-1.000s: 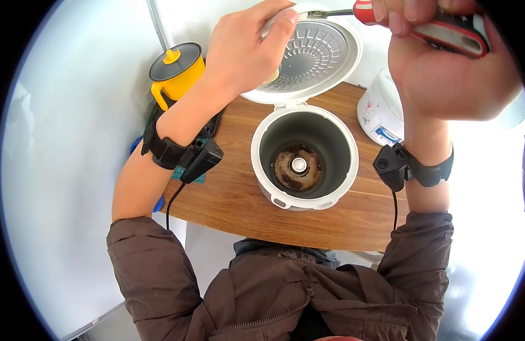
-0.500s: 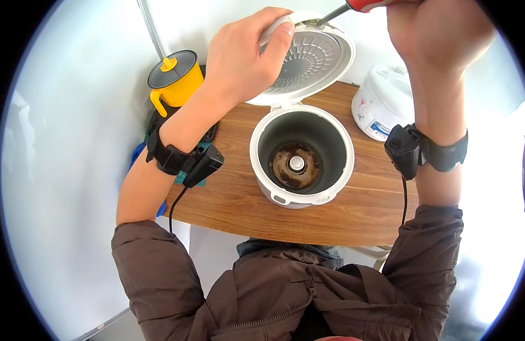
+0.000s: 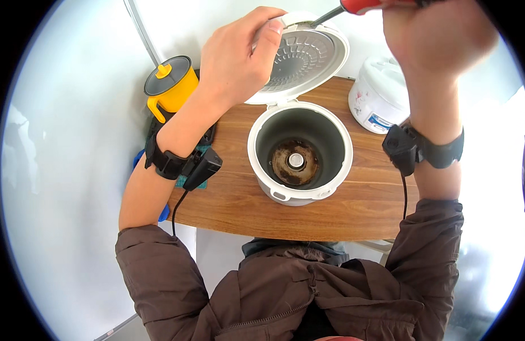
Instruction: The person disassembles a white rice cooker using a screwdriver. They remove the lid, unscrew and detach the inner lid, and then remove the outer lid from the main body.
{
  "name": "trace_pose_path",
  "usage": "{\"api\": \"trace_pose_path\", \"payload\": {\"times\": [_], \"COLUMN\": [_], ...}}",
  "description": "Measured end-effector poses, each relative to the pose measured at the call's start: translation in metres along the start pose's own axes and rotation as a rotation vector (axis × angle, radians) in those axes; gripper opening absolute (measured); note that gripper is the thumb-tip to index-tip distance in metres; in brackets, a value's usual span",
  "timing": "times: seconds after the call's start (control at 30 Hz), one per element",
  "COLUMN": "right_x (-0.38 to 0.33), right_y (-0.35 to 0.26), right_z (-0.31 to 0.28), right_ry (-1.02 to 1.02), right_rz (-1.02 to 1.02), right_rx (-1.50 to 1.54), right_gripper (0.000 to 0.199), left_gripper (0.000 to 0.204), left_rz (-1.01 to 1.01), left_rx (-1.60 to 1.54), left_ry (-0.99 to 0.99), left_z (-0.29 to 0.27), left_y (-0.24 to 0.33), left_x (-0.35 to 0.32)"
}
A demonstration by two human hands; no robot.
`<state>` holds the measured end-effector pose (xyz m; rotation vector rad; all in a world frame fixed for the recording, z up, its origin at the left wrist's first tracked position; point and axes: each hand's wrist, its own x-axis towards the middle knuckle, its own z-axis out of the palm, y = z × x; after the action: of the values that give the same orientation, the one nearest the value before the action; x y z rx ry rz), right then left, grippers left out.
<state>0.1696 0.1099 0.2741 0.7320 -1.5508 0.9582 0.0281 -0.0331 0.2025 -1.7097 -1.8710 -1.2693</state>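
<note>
A white rice cooker stands on the wooden table with its lid raised. No inner pot sits in it, and its stained brown heating plate shows at the bottom. My left hand grips the lid's upper left edge, thumb on the near side. In my right hand is a screwdriver with a red and black handle. Its metal shaft slants down to the left, and the tip meets the lid's top edge near my left thumb. What the tip works on is too small to make out.
A second white rice cooker stands at the back right. To the left is a yellow pot with a dark lid, on something black. A green mat lies partly under my left wrist. Whiteboard-like panels flank the table.
The view has shifted slightly. My right hand and the screwdriver have turned a little, while the tip stays at the lid's edge. My left hand keeps its hold.
</note>
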Motion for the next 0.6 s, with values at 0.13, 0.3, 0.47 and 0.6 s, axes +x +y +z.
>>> {"api": "trace_pose_path", "payload": {"times": [0.13, 0.3, 0.47, 0.6], "right_x": [-0.032, -0.070, -0.120, -0.070], "right_y": [-0.022, -0.009, 0.003, -0.014], "right_z": [-0.009, 0.006, -0.004, -0.020], "right_ry": [-0.238, -0.461, -0.102, -0.246], "right_rz": [-0.254, -0.516, 0.119, 0.145], "right_rx": [-0.022, -0.099, 0.073, 0.146], "right_gripper": [0.015, 0.029, 0.023, 0.015], "left_gripper": [0.031, 0.030, 0.030, 0.028], "left_rz": [0.011, 0.001, 0.005, -0.035], "left_rx": [0.022, -0.002, 0.033, -0.011], "left_ry": [0.020, 0.037, 0.051, 0.000], "left_z": [0.003, 0.004, -0.006, 0.002], "left_y": [-0.014, -0.019, -0.019, 0.001], "left_x": [0.000, 0.000, -0.008, 0.002]}}
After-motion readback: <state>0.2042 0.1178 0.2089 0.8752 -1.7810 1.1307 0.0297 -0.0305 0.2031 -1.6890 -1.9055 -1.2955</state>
